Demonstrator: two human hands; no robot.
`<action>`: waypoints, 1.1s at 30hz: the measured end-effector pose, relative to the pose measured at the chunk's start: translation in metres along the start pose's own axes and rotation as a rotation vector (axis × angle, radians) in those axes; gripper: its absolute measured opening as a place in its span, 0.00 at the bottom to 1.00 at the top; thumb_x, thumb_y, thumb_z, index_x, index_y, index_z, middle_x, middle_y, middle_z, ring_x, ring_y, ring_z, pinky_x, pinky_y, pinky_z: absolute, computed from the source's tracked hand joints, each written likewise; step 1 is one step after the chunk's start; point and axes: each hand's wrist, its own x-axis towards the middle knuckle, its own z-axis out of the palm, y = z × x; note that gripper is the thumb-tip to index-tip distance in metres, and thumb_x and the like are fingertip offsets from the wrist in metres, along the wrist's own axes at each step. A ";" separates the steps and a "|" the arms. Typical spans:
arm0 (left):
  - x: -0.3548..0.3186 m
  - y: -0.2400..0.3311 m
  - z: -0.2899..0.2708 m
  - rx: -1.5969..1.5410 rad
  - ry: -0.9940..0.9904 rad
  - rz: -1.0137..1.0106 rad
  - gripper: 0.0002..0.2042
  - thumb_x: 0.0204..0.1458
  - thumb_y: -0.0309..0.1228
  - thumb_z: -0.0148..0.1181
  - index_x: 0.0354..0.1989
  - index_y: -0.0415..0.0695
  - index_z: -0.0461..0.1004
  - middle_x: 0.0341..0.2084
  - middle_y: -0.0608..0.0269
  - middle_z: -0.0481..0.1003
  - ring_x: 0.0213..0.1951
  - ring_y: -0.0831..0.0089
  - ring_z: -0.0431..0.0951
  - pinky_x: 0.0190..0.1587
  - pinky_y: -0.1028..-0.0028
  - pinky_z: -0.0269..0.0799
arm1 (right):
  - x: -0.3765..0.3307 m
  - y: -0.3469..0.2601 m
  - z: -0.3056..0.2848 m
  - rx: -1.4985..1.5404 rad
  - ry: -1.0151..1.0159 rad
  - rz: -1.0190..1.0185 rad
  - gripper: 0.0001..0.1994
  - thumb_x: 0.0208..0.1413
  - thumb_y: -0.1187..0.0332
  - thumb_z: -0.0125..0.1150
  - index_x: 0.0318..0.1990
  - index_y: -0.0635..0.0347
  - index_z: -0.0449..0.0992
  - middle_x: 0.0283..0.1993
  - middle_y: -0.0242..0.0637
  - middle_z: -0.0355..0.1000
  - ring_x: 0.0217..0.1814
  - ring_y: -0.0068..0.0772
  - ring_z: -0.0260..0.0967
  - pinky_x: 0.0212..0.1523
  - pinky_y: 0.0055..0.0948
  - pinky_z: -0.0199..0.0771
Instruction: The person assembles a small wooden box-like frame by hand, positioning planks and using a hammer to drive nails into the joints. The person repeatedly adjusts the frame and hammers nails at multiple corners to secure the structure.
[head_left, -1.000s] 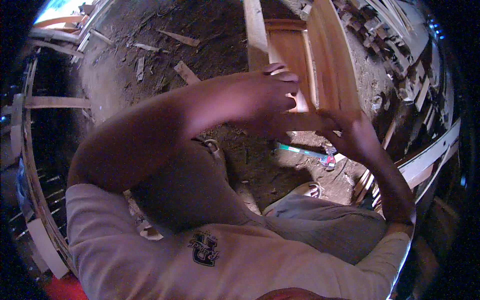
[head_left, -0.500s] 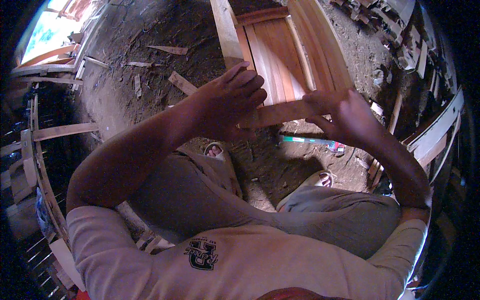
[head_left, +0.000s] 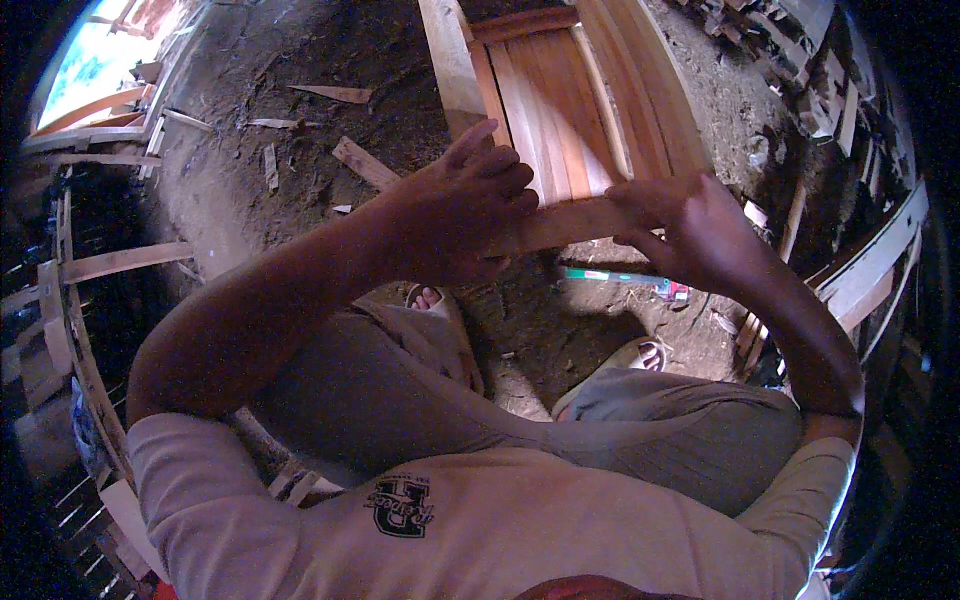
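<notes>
A wooden frame with slats (head_left: pixel 560 120) stretches away in front of me. Across its near end lies a short wooden crosspiece (head_left: pixel 568 226). My left hand (head_left: pixel 475 205) is closed round the left end of that piece, with its fingers curled over the edge. At the other end my right hand (head_left: pixel 695 222) grips it, thumb below and fingers on top, next to the frame's right corner. Whether the crosspiece is fixed to the frame cannot be made out. Below it, a long tool with a green handle (head_left: pixel 610 275) and a red end lies on the ground between my feet.
On the dirt floor to the left are loose wood offcuts (head_left: pixel 365 163). More scrap wood (head_left: pixel 815 95) is heaped at the far right. A plank (head_left: pixel 128 262) juts in from the left, and a long board (head_left: pixel 870 250) stands by my right elbow.
My left hand has shifted slightly to the right along the crosspiece. The right hand keeps nearly the same place, and the view has moved a little.
</notes>
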 end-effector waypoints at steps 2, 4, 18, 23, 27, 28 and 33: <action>0.000 0.002 0.002 -0.008 -0.002 -0.009 0.29 0.42 0.49 0.69 0.48 0.42 0.74 0.43 0.57 0.72 0.54 0.56 0.71 0.73 0.44 0.53 | 0.001 0.000 0.000 0.000 -0.011 0.005 0.14 0.56 0.62 0.68 0.48 0.55 0.79 0.38 0.48 0.81 0.40 0.57 0.80 0.42 0.52 0.80; 0.000 0.001 0.011 0.044 0.059 0.006 0.28 0.42 0.49 0.69 0.47 0.41 0.75 0.41 0.57 0.72 0.53 0.56 0.71 0.72 0.44 0.53 | 0.002 0.003 0.001 0.000 -0.016 -0.001 0.15 0.56 0.62 0.68 0.48 0.56 0.79 0.38 0.48 0.81 0.40 0.57 0.80 0.43 0.52 0.80; -0.002 -0.001 0.017 0.221 0.139 0.038 0.29 0.41 0.48 0.70 0.45 0.38 0.73 0.40 0.55 0.72 0.52 0.56 0.72 0.72 0.45 0.56 | 0.002 0.004 -0.001 0.008 0.004 -0.049 0.17 0.54 0.62 0.70 0.49 0.59 0.81 0.41 0.46 0.82 0.42 0.53 0.81 0.45 0.47 0.82; 0.000 0.003 0.006 0.089 0.103 0.021 0.29 0.40 0.48 0.70 0.45 0.39 0.73 0.41 0.55 0.71 0.51 0.55 0.71 0.72 0.46 0.55 | -0.001 0.007 0.003 0.005 0.015 -0.030 0.17 0.54 0.62 0.71 0.49 0.59 0.81 0.41 0.47 0.82 0.42 0.53 0.82 0.46 0.47 0.82; 0.000 0.001 0.013 0.208 0.122 0.034 0.28 0.41 0.48 0.70 0.45 0.39 0.73 0.40 0.56 0.71 0.51 0.56 0.71 0.71 0.48 0.56 | -0.001 0.011 0.006 -0.024 0.028 -0.042 0.17 0.54 0.62 0.71 0.49 0.59 0.81 0.41 0.47 0.82 0.43 0.52 0.82 0.46 0.47 0.83; -0.002 0.001 0.014 0.231 0.116 0.034 0.28 0.41 0.48 0.70 0.45 0.39 0.73 0.40 0.56 0.71 0.52 0.56 0.71 0.71 0.48 0.56 | 0.000 0.009 0.005 -0.025 0.023 -0.042 0.17 0.54 0.62 0.71 0.49 0.58 0.81 0.41 0.47 0.82 0.43 0.52 0.82 0.46 0.47 0.83; 0.000 0.007 -0.003 0.185 0.043 0.018 0.27 0.44 0.49 0.67 0.45 0.40 0.73 0.40 0.57 0.71 0.52 0.57 0.71 0.71 0.49 0.55 | 0.000 0.008 0.004 -0.001 -0.001 -0.023 0.17 0.54 0.62 0.71 0.49 0.58 0.81 0.41 0.48 0.82 0.43 0.52 0.82 0.45 0.48 0.83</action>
